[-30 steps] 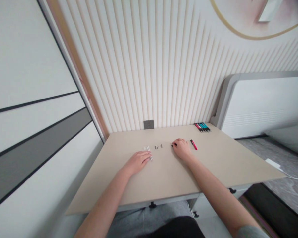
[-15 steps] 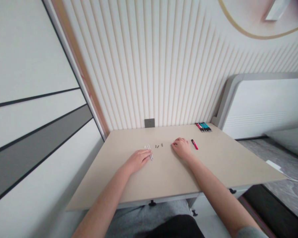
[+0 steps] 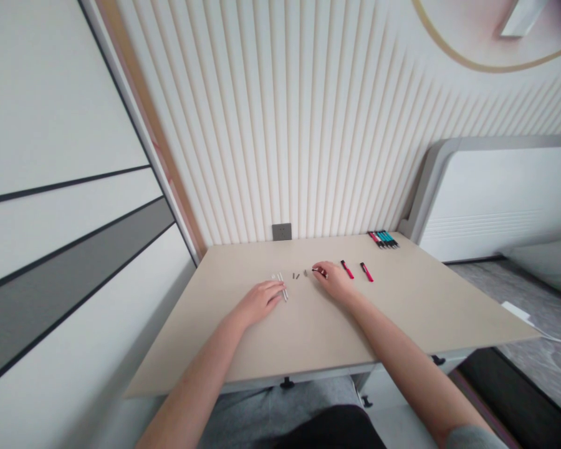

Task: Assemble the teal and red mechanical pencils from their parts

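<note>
My left hand (image 3: 260,300) lies on the desk with its fingers stretched over thin white sticks (image 3: 285,293), touching them. A small pale piece (image 3: 273,277) lies just beyond those fingertips. My right hand (image 3: 333,280) is closed in a pinch around a slim dark piece (image 3: 315,270), mostly hidden by the fingers. Between the hands are two short grey pieces (image 3: 295,275) and a small grey wedge-like piece (image 3: 305,273), the latter close to my right fingertips. To the right of that hand lie a red pen with a black end (image 3: 347,270) and a second red pen (image 3: 366,272).
Several red, white and teal pens (image 3: 383,240) lie in a row at the desk's back right corner. The beige desk (image 3: 303,337) meets a ribbed wall with a dark socket (image 3: 281,232). A bed (image 3: 505,199) stands on the right, a white cabinet (image 3: 65,280) on the left.
My right hand has shifted left toward the small grey pieces. One red pen, hidden by that hand before, now shows beside the other. My left hand has stayed in place.
</note>
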`<move>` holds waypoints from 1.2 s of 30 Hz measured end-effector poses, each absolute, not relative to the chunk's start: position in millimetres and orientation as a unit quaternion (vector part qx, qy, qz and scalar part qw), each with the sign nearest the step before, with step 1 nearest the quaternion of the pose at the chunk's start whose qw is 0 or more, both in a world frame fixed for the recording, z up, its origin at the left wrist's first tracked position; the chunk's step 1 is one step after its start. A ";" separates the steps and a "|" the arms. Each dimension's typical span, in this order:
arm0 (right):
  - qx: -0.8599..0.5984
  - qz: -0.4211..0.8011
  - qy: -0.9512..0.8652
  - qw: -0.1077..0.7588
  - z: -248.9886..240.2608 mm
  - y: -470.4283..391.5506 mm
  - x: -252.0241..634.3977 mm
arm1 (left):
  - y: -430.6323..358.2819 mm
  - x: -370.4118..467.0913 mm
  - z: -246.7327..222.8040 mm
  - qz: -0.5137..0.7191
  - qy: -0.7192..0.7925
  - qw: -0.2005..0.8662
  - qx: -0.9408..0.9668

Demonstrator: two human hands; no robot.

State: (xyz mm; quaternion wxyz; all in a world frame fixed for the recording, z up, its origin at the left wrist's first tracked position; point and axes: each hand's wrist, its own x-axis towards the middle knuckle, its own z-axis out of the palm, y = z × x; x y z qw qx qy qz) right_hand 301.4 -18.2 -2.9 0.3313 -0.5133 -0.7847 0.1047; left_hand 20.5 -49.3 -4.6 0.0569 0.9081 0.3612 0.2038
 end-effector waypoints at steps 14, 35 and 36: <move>-0.730 -0.026 -0.655 0.194 2.0 -14.6 329.5 | -50.6 20.7 -3.8 0.205 0.363 0.066 0.906; -0.332 -0.061 -0.910 0.242 3.3 -46.4 247.8 | -49.0 19.7 3.9 0.292 0.381 0.058 0.875; -0.321 -0.064 -0.915 0.238 2.3 -47.9 245.0 | -49.0 20.3 3.7 0.280 0.375 0.058 0.882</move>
